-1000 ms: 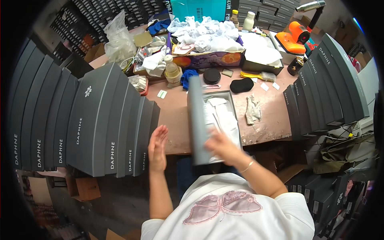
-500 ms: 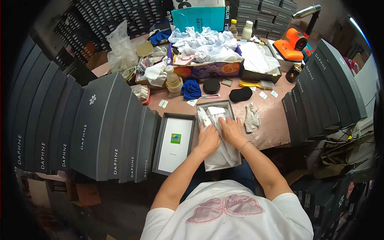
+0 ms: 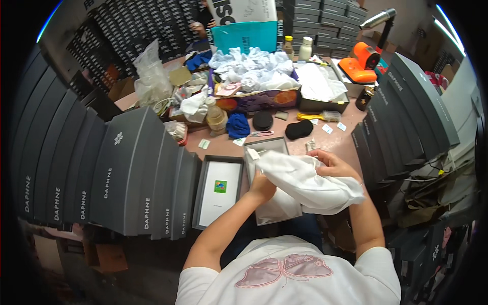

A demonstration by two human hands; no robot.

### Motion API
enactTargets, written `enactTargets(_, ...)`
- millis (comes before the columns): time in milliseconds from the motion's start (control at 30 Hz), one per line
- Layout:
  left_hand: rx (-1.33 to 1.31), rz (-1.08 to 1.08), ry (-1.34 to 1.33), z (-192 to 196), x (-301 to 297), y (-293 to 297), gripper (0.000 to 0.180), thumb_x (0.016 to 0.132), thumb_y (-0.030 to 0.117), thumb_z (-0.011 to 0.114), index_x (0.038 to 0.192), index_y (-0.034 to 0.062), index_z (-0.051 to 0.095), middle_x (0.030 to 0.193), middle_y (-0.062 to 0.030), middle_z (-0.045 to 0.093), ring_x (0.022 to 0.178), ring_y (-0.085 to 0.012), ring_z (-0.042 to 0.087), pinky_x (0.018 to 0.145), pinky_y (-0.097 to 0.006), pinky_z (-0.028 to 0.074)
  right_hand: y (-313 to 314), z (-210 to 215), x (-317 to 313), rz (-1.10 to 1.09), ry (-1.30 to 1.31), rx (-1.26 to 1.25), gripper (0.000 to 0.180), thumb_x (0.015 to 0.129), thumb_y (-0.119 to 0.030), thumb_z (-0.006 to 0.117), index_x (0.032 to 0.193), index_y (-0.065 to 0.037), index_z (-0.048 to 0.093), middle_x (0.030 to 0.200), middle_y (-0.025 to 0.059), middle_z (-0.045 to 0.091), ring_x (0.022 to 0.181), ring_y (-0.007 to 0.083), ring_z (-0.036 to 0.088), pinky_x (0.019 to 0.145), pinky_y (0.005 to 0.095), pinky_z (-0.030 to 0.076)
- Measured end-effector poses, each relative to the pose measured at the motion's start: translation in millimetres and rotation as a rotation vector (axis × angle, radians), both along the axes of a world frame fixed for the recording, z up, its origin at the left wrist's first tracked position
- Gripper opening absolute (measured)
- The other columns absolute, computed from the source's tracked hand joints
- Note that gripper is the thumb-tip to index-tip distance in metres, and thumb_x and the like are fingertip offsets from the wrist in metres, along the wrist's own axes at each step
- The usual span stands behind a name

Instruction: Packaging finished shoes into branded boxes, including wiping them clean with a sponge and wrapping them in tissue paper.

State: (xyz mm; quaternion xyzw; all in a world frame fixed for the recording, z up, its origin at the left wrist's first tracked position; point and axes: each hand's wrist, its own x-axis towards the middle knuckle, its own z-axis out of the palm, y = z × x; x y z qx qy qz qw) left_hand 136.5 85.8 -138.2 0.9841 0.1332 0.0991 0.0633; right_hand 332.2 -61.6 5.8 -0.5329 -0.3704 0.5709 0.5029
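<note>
A soft white bundle (image 3: 310, 185), wrapped in cloth or tissue that I cannot tell apart, is held tilted above an open grey shoebox (image 3: 277, 145). My right hand (image 3: 330, 164) grips its far right side with thumb and fingers. At the bundle's left end is my left hand (image 3: 263, 186), its fingers closed and partly hidden by the white material. More white wrapping shows inside the shoebox beneath. To the left lies a dark box lid (image 3: 225, 159) with its white inside facing up and a small green printed square on it.
Dark shoeboxes (image 3: 129, 173) stand in a row at left, more shoeboxes (image 3: 406, 114) at right. Farther back are a carton of crumpled white tissue (image 3: 254, 68), a bottle (image 3: 216, 118), blue cloth (image 3: 237, 125), a black pad (image 3: 299, 129), a yellow-handled brush (image 3: 317, 116) and an orange device (image 3: 360, 66).
Both hands were down inside the shoebox. Now the white bundle is lifted out over it, with my right hand farther right. The bundle covers most of the pale cloth right of the box.
</note>
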Motion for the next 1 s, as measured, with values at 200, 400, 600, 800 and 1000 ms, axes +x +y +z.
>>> enactTargets(200,-1.123,0.149,-0.332,50,-48,-31,0.049,0.090,0.031,0.058,0.132,0.0071,0.050,0.134,-0.0074,0.052,0.130,-0.0258,0.043,0.111,-0.051,0.024,-11,-43,-45,-0.550,0.048,0.328,0.034,0.086,-0.006,0.061,0.119,0.000,0.056,0.105,0.0018,0.060,0.095,0.0072,0.056,0.083,0.0233,0.047)
enactTargets(400,-2.244,-0.107,-0.706,62,-79,-58,0.084,0.087,0.066,0.050,0.148,0.0120,0.027,0.147,-0.0065,0.038,0.134,-0.0272,0.038,0.110,-0.046,0.031,9,-40,-85,-0.229,-0.041,0.133,0.012,0.089,-0.013,0.064,0.087,-0.002,0.062,0.073,-0.0068,0.053,0.068,0.0028,0.045,0.060,0.0222,0.041)
enactTargets(600,-2.193,0.429,-0.672,58,-105,-66,0.078,0.089,0.058,0.052,0.143,0.0037,0.034,0.138,-0.0167,0.047,0.122,-0.0307,0.051,0.102,-0.045,0.044,22,-13,-87,0.315,-0.511,0.313,0.025,0.094,-0.021,0.060,0.083,0.001,0.060,0.061,0.0088,0.049,0.062,0.0083,0.051,0.057,0.0316,0.043)
enactTargets(800,-2.133,0.396,-0.868,70,-81,-46,0.075,0.092,0.057,0.045,0.143,0.0026,0.035,0.140,-0.0170,0.045,0.126,-0.0325,0.047,0.105,-0.047,0.040,14,-16,-72,-0.671,-0.366,0.413,0.019,0.094,-0.018,0.059,0.090,0.000,0.063,0.070,0.0036,0.063,0.062,0.0076,0.056,0.059,0.0261,0.046)
enactTargets(1000,-1.754,0.766,-1.144,93,-66,-51,0.072,0.094,0.055,0.040,0.143,0.0021,0.035,0.141,-0.0174,0.044,0.129,-0.0335,0.043,0.108,-0.048,0.036,-49,-12,-121,-0.035,-0.381,0.528,0.021,0.092,-0.012,0.055,0.099,0.005,0.064,0.090,0.0178,0.066,0.083,0.0293,0.064,0.077,0.0338,0.051)
